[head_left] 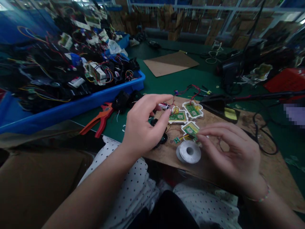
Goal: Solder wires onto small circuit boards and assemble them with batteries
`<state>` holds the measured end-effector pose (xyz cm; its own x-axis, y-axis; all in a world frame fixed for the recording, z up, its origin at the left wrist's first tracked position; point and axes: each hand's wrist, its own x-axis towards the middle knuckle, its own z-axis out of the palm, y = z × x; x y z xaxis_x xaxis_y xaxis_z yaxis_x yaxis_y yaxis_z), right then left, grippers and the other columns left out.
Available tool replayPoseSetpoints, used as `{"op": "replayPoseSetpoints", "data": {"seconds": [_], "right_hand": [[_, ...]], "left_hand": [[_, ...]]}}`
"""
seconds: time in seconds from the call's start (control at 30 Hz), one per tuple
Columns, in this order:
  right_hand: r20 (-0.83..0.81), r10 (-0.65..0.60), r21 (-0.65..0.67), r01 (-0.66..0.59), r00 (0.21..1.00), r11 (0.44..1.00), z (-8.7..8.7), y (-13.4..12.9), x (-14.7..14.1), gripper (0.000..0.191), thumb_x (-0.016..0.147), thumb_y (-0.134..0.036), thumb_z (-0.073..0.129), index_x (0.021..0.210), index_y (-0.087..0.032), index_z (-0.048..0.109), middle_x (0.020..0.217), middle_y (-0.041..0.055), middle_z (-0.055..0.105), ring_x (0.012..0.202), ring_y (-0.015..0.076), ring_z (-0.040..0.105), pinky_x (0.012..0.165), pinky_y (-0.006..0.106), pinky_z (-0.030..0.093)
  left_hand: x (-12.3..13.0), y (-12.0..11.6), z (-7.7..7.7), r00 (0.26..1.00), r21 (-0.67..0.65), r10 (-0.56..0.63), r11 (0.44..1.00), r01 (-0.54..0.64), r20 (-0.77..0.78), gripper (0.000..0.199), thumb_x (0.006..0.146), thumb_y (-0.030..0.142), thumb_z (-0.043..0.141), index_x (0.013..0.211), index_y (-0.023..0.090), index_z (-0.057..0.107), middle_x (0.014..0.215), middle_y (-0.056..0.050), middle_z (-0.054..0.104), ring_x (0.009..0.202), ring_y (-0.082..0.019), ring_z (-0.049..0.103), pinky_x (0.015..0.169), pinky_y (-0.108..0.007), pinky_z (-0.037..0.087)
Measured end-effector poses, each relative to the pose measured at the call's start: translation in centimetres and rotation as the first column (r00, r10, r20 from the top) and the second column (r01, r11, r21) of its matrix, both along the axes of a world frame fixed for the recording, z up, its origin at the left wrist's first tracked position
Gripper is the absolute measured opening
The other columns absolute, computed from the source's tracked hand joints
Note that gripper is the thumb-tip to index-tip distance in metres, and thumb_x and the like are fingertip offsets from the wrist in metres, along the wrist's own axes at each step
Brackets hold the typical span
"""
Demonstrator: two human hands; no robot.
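Observation:
My left hand (pixel 145 124) arches over the work board, thumb and index finger apart. In their gap are thin wires and a small white-labelled part (pixel 164 106); a black housing (pixel 164 138) shows beneath the thumb. The other fingertips are partly hidden. My right hand (pixel 232 149) pinches the right edge of a green circuit board (pixel 190 128) in a white frame. Short yellow and dark wires link it to a small green board (pixel 176 140). Two more framed circuit boards, one at the left (pixel 179 116) and one behind (pixel 192 109), lie close by. A spool of silvery wire (pixel 190 152) stands before my right fingertips.
A blue bin (pixel 119 90) heaped with wired black housings fills the left. Orange-handled pliers (pixel 97 119) lie beside it. Behind lies a cardboard sheet (pixel 170 63). On the right are a black holder with a yellow sponge (pixel 230 114) and a looped black cable (pixel 267 151).

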<state>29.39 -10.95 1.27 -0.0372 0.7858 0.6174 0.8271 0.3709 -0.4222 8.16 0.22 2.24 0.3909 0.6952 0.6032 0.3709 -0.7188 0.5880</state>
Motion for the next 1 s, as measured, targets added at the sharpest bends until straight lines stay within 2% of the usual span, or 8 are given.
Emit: {"op": "replayPoseSetpoints", "data": {"seconds": [0.1,0.23,0.33,0.5,0.6,0.73,0.83,1.0], "right_hand": [[-0.062,0.020,-0.049,-0.023,0.998,0.999,0.3,-0.3,-0.6,0.019,0.083,-0.016,0.074,0.097,-0.027,0.068,0.094,0.0010,0.072,0.089,0.0190,0.067,0.078,0.036,0.053],[-0.105,0.073,-0.089,-0.082,0.992,0.993,0.7,0.1,-1.5,0.016,0.085,-0.017,0.073,0.095,-0.028,0.068,0.094,0.0001,0.072,0.088,0.0173,0.067,0.079,0.034,0.053],[-0.150,0.106,-0.130,-0.125,0.983,0.984,0.7,1.0,-1.7,0.012,0.087,-0.019,0.072,0.094,-0.027,0.069,0.094,0.0000,0.072,0.088,0.0161,0.067,0.080,0.032,0.053],[-0.172,0.180,-0.272,-0.222,0.968,0.936,0.3,2.2,-0.7,0.013,0.089,-0.026,0.070,0.102,-0.026,0.069,0.103,0.0014,0.071,0.096,0.0169,0.067,0.085,0.033,0.054],[-0.002,0.218,-0.270,-0.210,0.976,0.940,0.0,2.6,0.3,0.027,0.088,-0.028,0.071,0.115,-0.027,0.067,0.111,0.0036,0.070,0.104,0.0199,0.065,0.091,0.038,0.052],[0.219,0.249,-0.262,-0.189,0.943,0.946,-0.3,2.9,1.0,0.023,0.087,-0.031,0.072,0.109,-0.026,0.070,0.113,0.0066,0.067,0.108,0.0245,0.061,0.092,0.044,0.049],[0.204,0.282,-0.285,-0.219,0.937,0.933,-0.6,3.1,1.2,0.016,0.087,-0.030,0.071,0.103,-0.027,0.070,0.117,0.0066,0.065,0.111,0.0246,0.059,0.094,0.045,0.048],[0.028,0.288,-0.328,-0.264,0.957,0.907,-0.9,3.1,1.8,0.012,0.092,-0.025,0.064,0.104,-0.025,0.065,0.116,0.0054,0.063,0.114,0.0212,0.057,0.100,0.041,0.046]], "left_hand": [[-0.8,-2.3,-0.8,0.985,-0.096,-0.171,0.980,0.173,0.031,0.029,0.093,0.020,0.064,0.123,0.021,0.064,0.115,-0.004,0.072,0.079,-0.012,0.067,0.064,-0.024,0.055],[-1.1,-3.9,-2.3,0.951,-0.222,-0.310,0.927,0.301,-0.004,0.024,0.096,0.023,0.064,0.120,0.020,0.064,0.112,-0.005,0.074,0.088,-0.014,0.071,0.077,-0.026,0.058],[-1.1,-4.0,-2.6,0.951,-0.225,-0.308,0.925,0.306,0.027,0.010,0.098,0.020,0.061,0.104,0.021,0.069,0.099,-0.001,0.075,0.090,-0.013,0.070,0.084,-0.027,0.056],[-1.3,-3.6,-2.1,0.960,-0.377,-0.278,0.885,0.273,0.041,0.007,0.099,0.022,0.060,0.099,0.021,0.067,0.095,0.001,0.070,0.086,-0.011,0.065,0.074,-0.024,0.052],[-1.4,-3.6,-2.1,0.968,-0.415,-0.253,0.881,0.226,-0.010,0.008,0.099,0.022,0.056,0.098,0.019,0.063,0.093,-0.001,0.066,0.084,-0.013,0.062,0.070,-0.026,0.050],[-1.6,-3.8,-2.3,0.967,-0.465,-0.254,0.859,0.214,-0.024,0.010,0.101,0.024,0.050,0.100,0.018,0.058,0.090,-0.003,0.065,0.076,-0.013,0.060,0.067,-0.028,0.050],[-1.5,-4.0,-2.5,0.955,-0.465,-0.294,0.851,0.245,-0.033,0.008,0.101,0.023,0.049,0.099,0.019,0.055,0.085,0.000,0.063,0.071,-0.011,0.058,0.068,-0.028,0.049],[-1.4,-3.9,-2.6,0.958,-0.344,-0.272,0.911,0.226,-0.091,0.006,0.099,0.019,0.053,0.094,0.019,0.056,0.089,0.000,0.059,0.080,-0.011,0.056,0.072,-0.025,0.047]]}}
